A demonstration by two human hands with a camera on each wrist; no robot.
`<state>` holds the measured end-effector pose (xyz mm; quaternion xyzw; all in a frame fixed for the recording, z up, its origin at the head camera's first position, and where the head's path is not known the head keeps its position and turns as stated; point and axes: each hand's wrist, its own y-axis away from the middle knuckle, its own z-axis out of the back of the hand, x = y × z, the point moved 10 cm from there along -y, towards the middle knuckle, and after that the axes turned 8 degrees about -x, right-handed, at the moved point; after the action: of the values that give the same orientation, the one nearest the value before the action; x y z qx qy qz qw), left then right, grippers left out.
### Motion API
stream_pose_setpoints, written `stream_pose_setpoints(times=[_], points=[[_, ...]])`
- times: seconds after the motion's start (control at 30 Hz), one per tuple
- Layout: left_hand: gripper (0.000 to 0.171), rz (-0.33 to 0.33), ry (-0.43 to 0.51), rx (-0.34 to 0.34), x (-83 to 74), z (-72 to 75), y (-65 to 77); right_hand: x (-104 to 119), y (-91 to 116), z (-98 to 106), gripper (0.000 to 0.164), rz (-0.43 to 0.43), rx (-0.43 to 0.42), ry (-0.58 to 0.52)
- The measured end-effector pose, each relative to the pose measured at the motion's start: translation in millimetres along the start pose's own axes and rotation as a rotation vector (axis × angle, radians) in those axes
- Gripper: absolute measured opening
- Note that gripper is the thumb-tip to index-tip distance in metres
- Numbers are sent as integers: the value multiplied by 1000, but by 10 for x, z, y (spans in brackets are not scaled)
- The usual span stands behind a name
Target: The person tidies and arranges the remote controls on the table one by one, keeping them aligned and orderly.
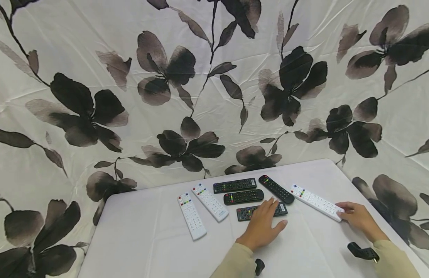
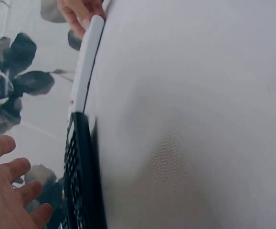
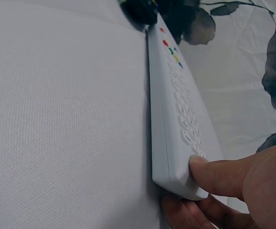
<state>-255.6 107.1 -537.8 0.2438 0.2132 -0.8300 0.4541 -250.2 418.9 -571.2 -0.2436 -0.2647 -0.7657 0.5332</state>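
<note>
At the right of the table a white remote control (image 1: pixel 316 202) lies slanted, its coloured buttons at the far end. My right hand (image 1: pixel 360 220) pinches its near end; in the right wrist view the thumb (image 3: pixel 214 176) lies on top and the other fingers curl under the end. My left hand (image 1: pixel 263 227) hovers with spread fingers over a black remote control (image 1: pixel 245 213), partly hiding it. In the left wrist view the fingers (image 2: pixel 18 169) are apart from the black remote (image 2: pixel 80 176) beside them. Another black remote (image 1: pixel 276 189) lies slanted beside the white one's far end.
Two more black remotes, one at the back (image 1: pixel 234 185) and one before it (image 1: pixel 244 197), lie left of the slanted one. Two white remotes (image 1: pixel 191 216) (image 1: pixel 210 202) lie further left. The white table (image 1: pixel 131 231) ends at a flowered cloth (image 1: pixel 179 146) behind.
</note>
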Motion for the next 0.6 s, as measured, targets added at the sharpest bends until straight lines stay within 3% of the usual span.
stream_pose_setpoints(times=[0.4, 0.6], points=[[69, 23, 98, 42, -105, -173, -171, -49, 37, 54, 51, -4, -5, -11], [69, 39, 95, 41, -157, -268, -227, -136, 76, 36, 53, -38, 16, -17]])
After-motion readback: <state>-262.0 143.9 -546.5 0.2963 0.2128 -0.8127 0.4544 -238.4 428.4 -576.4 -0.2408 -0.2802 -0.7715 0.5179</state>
